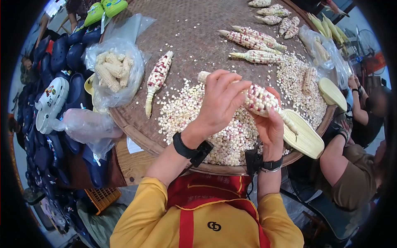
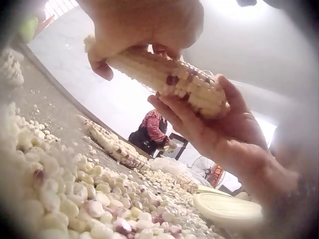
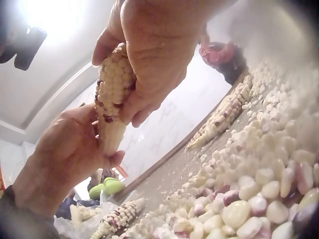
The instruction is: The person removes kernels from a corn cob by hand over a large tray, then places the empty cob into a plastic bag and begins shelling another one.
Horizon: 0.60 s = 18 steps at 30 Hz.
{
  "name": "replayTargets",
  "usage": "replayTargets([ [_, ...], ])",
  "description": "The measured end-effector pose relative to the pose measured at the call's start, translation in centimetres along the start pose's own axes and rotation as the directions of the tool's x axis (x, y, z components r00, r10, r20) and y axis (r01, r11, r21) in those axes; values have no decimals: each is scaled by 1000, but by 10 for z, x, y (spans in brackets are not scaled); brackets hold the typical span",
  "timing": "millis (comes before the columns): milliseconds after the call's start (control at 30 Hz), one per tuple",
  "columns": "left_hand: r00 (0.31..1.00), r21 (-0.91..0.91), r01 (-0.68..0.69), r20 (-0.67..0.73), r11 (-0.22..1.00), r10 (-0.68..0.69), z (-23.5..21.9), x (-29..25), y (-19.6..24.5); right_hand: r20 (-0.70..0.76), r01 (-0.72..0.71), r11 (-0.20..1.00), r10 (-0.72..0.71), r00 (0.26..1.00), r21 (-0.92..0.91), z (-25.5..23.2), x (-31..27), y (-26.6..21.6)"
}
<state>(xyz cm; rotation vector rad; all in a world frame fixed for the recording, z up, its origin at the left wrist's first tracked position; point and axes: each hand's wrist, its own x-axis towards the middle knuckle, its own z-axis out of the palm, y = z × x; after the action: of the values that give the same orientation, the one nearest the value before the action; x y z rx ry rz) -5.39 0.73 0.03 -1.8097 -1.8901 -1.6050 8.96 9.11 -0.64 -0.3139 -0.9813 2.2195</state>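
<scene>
A corn cob (image 1: pixel 260 100) with white and dark red kernels is held above the kernel pile (image 1: pixel 231 140). The left hand (image 1: pixel 220 99) curls over its bared upper end, fingers on top. Round the kernel-covered lower part, the right hand (image 1: pixel 269 124) grips from below and the side. In the left wrist view the cob (image 2: pixel 169 79) shows bare rows beneath the left hand (image 2: pixel 144 25) and kernels near the right hand (image 2: pixel 219 129). The right wrist view shows the cob (image 3: pixel 113 89) pinched between the right hand (image 3: pixel 154 50) and the left hand (image 3: pixel 65 154).
On the round woven tray (image 1: pixel 186 33) lie a single cob (image 1: pixel 158 78) at left, several cobs at the back and a loose cob (image 1: pixel 309 80) at right. A bag of stripped cobs (image 1: pixel 113 72) sits left. Pale slipper soles (image 1: pixel 304 134) lean at the right rim; people sit beyond.
</scene>
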Motion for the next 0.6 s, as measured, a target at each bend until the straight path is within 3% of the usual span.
replayTargets([
  [133, 999, 16, -18, 32, 1000, 17, 3, -1, 4, -49, 16, 1000, -16, 999, 4, -7, -1, -3],
  [500, 994, -36, -103, -40, 994, 102, 3, -2, 0, -36, -12, 999, 14, 999, 49, -6, -1, -2],
  [600, 991, 6, -31, -127, 999, 32, 3, -2, 6, -15, 6, 999, -5, 1000, 33, 0, -1, 1],
])
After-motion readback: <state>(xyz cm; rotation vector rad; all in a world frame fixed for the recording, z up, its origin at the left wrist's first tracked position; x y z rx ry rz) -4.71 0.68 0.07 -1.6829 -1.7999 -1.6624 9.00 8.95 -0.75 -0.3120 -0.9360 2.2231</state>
